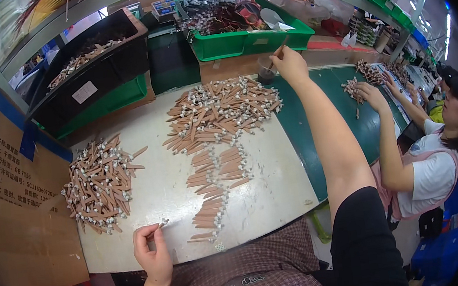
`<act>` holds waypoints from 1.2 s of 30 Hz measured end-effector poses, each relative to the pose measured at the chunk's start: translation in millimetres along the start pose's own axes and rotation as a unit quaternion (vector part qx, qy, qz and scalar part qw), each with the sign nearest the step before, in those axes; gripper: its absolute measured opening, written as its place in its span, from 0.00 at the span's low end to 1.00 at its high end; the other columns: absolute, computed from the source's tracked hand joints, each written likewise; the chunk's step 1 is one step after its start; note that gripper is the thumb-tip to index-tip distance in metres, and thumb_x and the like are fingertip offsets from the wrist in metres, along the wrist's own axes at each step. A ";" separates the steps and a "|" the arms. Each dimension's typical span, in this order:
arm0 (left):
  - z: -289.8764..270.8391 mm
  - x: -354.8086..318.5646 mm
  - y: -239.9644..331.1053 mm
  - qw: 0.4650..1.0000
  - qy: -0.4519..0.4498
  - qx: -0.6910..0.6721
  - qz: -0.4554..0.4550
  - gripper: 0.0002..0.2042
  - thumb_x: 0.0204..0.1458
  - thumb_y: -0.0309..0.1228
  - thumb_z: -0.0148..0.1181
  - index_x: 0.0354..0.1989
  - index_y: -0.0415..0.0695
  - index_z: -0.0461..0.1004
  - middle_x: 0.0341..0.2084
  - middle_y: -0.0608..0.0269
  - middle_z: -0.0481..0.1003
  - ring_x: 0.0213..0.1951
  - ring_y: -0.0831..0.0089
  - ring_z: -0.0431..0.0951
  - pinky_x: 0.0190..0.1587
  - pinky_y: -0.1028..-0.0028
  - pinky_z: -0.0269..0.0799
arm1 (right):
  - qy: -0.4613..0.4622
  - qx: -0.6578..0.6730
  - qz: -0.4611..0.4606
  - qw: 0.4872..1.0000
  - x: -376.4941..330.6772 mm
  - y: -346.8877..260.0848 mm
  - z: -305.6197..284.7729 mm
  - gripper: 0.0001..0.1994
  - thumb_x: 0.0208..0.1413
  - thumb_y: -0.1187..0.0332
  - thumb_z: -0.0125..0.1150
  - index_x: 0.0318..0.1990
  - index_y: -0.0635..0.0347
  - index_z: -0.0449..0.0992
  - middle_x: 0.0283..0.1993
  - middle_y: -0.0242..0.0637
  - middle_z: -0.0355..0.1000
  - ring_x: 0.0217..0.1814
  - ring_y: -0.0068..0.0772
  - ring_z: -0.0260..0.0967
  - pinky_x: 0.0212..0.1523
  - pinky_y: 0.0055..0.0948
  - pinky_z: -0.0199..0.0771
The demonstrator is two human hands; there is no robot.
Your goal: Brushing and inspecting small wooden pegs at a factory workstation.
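Note:
My left hand rests at the near edge of the white board and pinches one small brown stick piece with a pale tip. My right hand is stretched far forward and holds a thin stick dipped into a small dark cup. A heap of brown stick pieces lies to the left. A larger heap lies at the far middle. Neat rows of the same pieces run down the board toward me.
A green conveyor belt runs right of the board, where another person's hand sorts similar pieces. A black bin and a green crate stand behind. A cardboard box stands at left.

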State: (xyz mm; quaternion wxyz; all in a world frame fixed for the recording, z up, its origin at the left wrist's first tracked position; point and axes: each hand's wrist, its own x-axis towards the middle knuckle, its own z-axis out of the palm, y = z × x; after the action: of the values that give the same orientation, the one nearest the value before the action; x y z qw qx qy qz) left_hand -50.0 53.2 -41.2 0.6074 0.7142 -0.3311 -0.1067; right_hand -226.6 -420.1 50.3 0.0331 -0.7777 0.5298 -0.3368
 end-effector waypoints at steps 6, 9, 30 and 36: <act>0.0 2.3 2.7 1.000 -0.004 0.013 -0.003 0.02 0.51 0.19 0.53 0.32 0.37 0.70 0.31 0.61 0.69 0.33 0.75 0.68 0.38 0.79 0.64 | -0.028 0.020 0.011 0.999 5.7 -2.7 7.7 0.10 0.48 0.66 0.59 0.38 0.56 0.72 0.34 0.37 0.74 0.40 0.38 0.72 0.41 0.34 0.70; 0.8 1.9 2.1 1.000 -0.001 0.014 -0.002 0.02 0.50 0.19 0.54 0.32 0.37 0.70 0.31 0.60 0.69 0.33 0.74 0.68 0.38 0.79 0.64 | -0.019 0.023 -0.009 1.000 7.6 4.7 12.8 0.09 0.48 0.68 0.57 0.38 0.56 0.71 0.36 0.37 0.73 0.40 0.37 0.72 0.42 0.34 0.70; 6.7 0.6 5.3 1.000 -0.024 -0.008 -0.013 0.03 0.55 0.20 0.49 0.36 0.36 0.67 0.32 0.63 0.68 0.36 0.77 0.67 0.44 0.79 0.62 | 0.125 0.035 -0.109 0.986 -10.6 10.5 5.3 0.07 0.43 0.65 0.62 0.30 0.52 0.72 0.27 0.37 0.71 0.35 0.42 0.70 0.35 0.41 0.70; 3.5 -0.5 4.9 0.999 -0.034 -0.012 -0.019 0.04 0.56 0.22 0.49 0.37 0.36 0.67 0.33 0.65 0.67 0.37 0.79 0.66 0.43 0.80 0.62 | 0.131 0.143 0.044 0.980 -26.1 8.0 0.2 0.09 0.45 0.62 0.62 0.31 0.54 0.72 0.29 0.38 0.74 0.34 0.43 0.72 0.35 0.40 0.71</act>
State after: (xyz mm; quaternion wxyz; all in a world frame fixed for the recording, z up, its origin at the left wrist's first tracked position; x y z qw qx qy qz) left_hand -54.0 50.6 -37.5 0.6018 0.7091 -0.3368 -0.1465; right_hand -238.4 -401.5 34.2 0.0889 -0.6903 0.5094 -0.5061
